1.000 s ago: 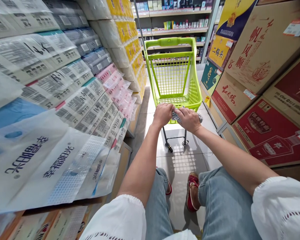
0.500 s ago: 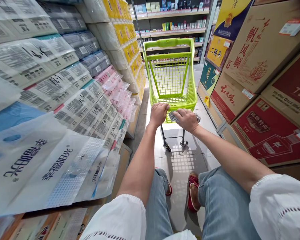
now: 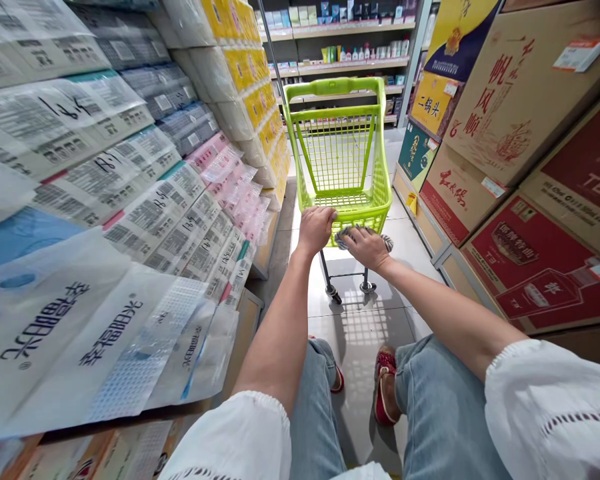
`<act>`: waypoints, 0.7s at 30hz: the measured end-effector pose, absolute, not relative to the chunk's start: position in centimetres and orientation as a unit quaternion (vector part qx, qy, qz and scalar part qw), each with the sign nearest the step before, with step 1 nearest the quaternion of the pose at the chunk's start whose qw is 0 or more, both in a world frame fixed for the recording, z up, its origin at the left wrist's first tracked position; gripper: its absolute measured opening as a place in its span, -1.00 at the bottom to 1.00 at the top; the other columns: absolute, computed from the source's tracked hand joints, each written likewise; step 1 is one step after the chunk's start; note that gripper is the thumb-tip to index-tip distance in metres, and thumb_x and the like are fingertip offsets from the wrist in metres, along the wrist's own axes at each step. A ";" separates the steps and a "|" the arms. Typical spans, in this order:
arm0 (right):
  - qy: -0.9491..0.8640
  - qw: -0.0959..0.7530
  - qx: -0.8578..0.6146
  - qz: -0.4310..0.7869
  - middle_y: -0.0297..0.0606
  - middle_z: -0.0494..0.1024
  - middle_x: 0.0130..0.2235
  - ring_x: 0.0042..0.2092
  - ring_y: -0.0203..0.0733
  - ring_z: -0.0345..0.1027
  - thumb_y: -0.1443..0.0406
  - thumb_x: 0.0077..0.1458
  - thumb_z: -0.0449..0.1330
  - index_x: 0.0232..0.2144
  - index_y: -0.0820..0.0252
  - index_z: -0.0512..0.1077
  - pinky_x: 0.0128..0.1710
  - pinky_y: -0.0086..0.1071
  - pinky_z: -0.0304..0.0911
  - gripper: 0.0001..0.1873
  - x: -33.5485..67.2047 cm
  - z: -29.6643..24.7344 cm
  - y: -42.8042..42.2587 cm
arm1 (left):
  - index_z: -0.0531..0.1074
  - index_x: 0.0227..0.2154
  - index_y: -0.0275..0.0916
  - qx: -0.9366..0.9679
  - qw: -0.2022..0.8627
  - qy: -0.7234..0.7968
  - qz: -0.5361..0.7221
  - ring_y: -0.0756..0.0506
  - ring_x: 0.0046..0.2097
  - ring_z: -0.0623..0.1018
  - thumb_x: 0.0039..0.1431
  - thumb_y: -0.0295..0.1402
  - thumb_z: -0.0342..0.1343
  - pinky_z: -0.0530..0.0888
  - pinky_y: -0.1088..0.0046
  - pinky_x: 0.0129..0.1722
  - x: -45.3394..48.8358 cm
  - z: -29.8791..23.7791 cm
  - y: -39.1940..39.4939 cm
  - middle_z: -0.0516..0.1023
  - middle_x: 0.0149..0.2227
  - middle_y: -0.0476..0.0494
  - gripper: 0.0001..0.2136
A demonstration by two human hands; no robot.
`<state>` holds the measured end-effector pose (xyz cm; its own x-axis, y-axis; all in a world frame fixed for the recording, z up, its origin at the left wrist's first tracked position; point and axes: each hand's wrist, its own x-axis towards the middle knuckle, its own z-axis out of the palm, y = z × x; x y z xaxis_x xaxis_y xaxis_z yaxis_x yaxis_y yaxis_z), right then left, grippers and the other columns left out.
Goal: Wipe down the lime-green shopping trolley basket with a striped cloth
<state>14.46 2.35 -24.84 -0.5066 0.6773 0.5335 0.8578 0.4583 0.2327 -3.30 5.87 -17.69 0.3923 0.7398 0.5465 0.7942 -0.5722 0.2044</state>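
Note:
A small lime-green shopping cart (image 3: 341,143) stands on the tiled aisle floor straight ahead. My left hand (image 3: 316,229) is closed on the near rim of its basket. My right hand (image 3: 364,247) is closed on a crumpled patterned cloth (image 3: 386,241), pressed against the same rim just right of the left hand. Nothing shows inside the basket. My legs in light jeans and red shoes stand below.
Stacked plastic-wrapped tissue packs (image 3: 130,180) fill the left side of the narrow aisle. Large cardboard liquor boxes (image 3: 530,133) line the right side. A shelf of small bottles and boxes (image 3: 360,50) crosses the far end. The tiled floor (image 3: 360,327) runs between.
The cart and both hands have shifted slightly left and away. My right hand has slid a little down and left along the rim with the cloth.

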 end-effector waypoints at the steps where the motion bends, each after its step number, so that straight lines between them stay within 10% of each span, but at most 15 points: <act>1: -0.843 0.171 -0.454 -0.235 -0.17 0.45 -0.01 -0.12 -0.14 0.26 0.31 0.26 -0.08 -0.05 0.09 0.39 -0.17 -0.27 0.01 -0.69 14.6 -25.4 2.3 | 0.44 -0.25 -0.16 -0.833 0.044 -0.460 -0.302 -0.15 -0.16 0.47 0.32 -0.28 -0.20 0.28 0.27 -0.11 -3.3 -17.7 5.9 0.57 -0.19 -0.12 -0.72; 14: -0.766 0.301 -0.499 -0.271 -0.16 0.39 0.02 -0.03 -0.09 0.20 0.20 0.21 0.02 0.03 0.08 0.33 -0.09 -0.27 0.04 -0.65 14.9 -18.5 2.6 | 0.43 -0.28 -0.18 -0.831 0.069 -0.469 -0.289 -0.17 -0.16 0.46 0.29 -0.33 -0.15 0.25 0.27 -0.14 -3.2 -17.8 6.0 0.56 -0.23 -0.17 -0.76; 21: -0.801 0.246 -0.465 -0.284 -0.20 0.44 0.00 -0.13 -0.14 0.23 0.27 0.26 -0.05 -0.02 0.03 0.37 -0.16 -0.26 0.01 -0.69 14.1 -23.5 3.1 | 0.42 -0.26 -0.17 -0.833 0.064 -0.462 -0.298 -0.14 -0.15 0.46 0.32 -0.30 -0.19 0.25 0.28 -0.11 -3.2 -17.6 5.8 0.55 -0.20 -0.14 -0.74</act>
<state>14.06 3.10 -23.46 -0.4457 0.6059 0.6590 0.8855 0.4061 0.2256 -3.22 5.79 -17.62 0.3948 0.7318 0.5555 0.8084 -0.5641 0.1686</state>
